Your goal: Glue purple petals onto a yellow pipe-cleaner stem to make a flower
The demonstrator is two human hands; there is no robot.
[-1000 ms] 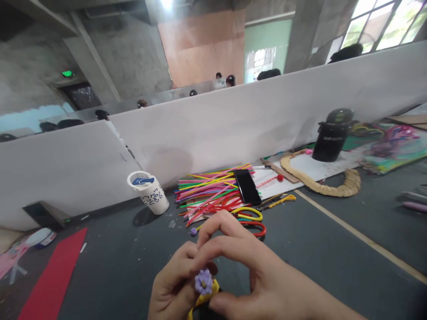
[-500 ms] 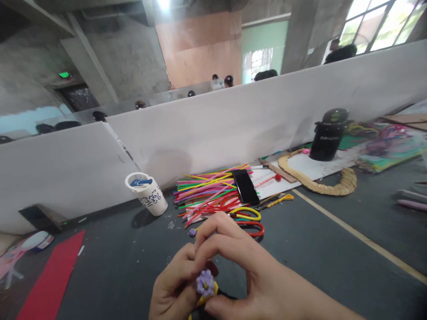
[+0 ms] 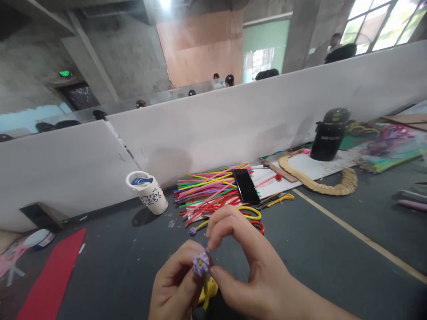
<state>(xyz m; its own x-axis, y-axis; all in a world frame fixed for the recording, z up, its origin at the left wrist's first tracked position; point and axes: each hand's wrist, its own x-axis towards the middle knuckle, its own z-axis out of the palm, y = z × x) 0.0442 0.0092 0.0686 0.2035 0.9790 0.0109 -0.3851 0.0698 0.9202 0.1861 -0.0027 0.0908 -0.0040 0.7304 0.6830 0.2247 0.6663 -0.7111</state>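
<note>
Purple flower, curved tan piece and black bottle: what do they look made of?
Purple flower: perhaps bent chenille stem; matte, with bumpy little petals showing no shine.
Curved tan piece: possibly layered paper or cardboard; dull, with close-set ridges at one end.
Black bottle: plastic or coated metal, can't tell which; the dark surface looks smooth, with pale lettering.

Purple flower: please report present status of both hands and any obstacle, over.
Left hand pinches purple flower. Right hand at its edge, contact unclear. Phone lies beyond, clear of both hands.
</note>
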